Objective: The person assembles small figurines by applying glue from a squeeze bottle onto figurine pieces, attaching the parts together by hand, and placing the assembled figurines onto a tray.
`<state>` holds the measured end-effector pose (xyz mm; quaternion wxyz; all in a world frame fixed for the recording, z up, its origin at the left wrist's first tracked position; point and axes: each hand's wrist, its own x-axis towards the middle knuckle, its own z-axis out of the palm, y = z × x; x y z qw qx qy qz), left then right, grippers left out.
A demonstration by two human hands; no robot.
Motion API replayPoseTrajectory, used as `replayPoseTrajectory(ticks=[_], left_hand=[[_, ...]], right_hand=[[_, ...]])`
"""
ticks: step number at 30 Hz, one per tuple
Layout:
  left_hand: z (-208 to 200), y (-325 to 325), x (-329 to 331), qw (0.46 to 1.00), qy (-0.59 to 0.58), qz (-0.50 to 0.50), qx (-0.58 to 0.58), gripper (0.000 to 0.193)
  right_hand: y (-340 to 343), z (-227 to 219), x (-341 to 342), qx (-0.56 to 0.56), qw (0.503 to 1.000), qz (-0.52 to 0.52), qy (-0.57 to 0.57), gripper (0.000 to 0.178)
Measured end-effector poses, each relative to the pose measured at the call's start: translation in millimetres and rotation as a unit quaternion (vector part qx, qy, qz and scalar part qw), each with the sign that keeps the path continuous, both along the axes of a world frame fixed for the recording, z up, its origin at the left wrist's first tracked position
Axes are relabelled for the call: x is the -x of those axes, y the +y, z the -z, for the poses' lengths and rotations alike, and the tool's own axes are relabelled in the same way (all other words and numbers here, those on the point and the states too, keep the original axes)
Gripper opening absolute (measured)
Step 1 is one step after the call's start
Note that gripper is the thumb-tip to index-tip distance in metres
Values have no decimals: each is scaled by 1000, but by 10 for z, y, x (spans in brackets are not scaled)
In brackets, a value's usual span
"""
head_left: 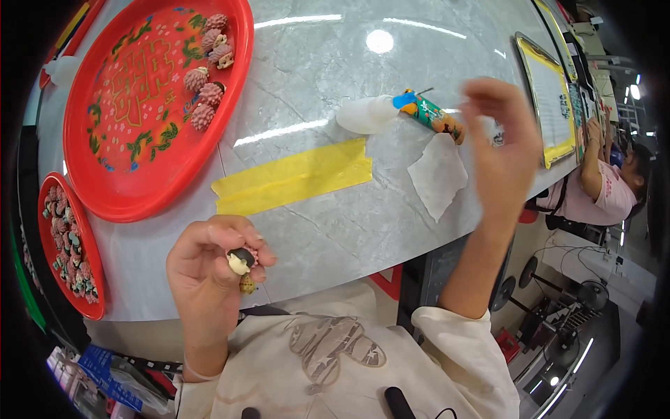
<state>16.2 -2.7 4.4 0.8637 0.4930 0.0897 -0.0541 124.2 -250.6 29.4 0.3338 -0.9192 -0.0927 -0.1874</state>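
A grey marbled desk (pixel 335 230) with a glossy top reflected ceiling lights, and its near edge ran just in front of the person's cream shirt. Beyond the right edge the floor held fans and cables, and another person (pixel 606 188) in pink sat at the far right. The left hand (pixel 209 269) was closed around a small figure (pixel 241 263) with a cream face, dark cap and pink spiky back, held over the desk's near edge. The right hand (pixel 501 143) was raised above the desk with fingers loosely spread, gripping nothing, and blurred. Bare desk lay between the hands. A yellow tape strip (pixel 293 178) crossed the middle. Behind it lay a white lump (pixel 366 114), a green and orange tube (pixel 429 115) with a blue cap, and a white paper scrap (pixel 437 174). A large red tray (pixel 150 119) at left carried several pink figures (pixel 208 70); a smaller red tray (pixel 70 244) at the left edge held more. A yellow-framed board (pixel 551 98) lay at the far right.
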Motion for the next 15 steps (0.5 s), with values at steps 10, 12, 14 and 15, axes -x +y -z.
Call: replayPoseTrajectory(ticks=[10, 12, 14, 15], left_hand=[[20, -3, -11, 1000, -9, 1, 0, 32], [43, 7, -9, 1000, -14, 4, 7, 31], [68, 23, -8, 1000, -15, 7, 11, 31], [60, 20, -18, 999, -24, 13, 20, 31]], right_hand=[[-371, 64, -44, 15, 998, 62, 13, 14], [-170, -32, 135, -152, 987, -9, 53, 16], [66, -83, 328, -350, 919, -121, 134, 21], [178, -91, 410, -388, 889, -167, 177, 23]])
